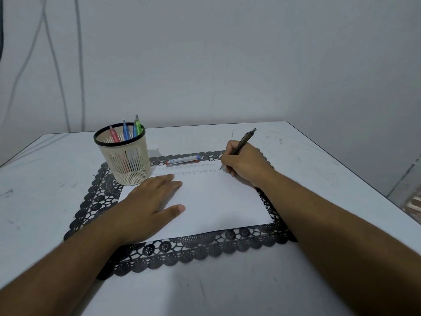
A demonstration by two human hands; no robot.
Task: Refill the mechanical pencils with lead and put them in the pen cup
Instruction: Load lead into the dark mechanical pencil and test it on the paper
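1. We note the dark mechanical pencil (242,142) tilted, long axis running from its tip on the paper (214,201) up and away to the right, cap end highest.
2. Pen cup (124,156) stands at the placemat's (193,247) far left corner, holding red (114,134), blue (125,132) and green (136,127) pencils upright. A lead case (183,160) lies flat just beyond the paper's far edge, between cup and writing hand.
3. Right hand (245,165): grip closed around the dark pencil. Left hand (148,206): flat, fingers straight, pressing the paper on the counter (45,179).
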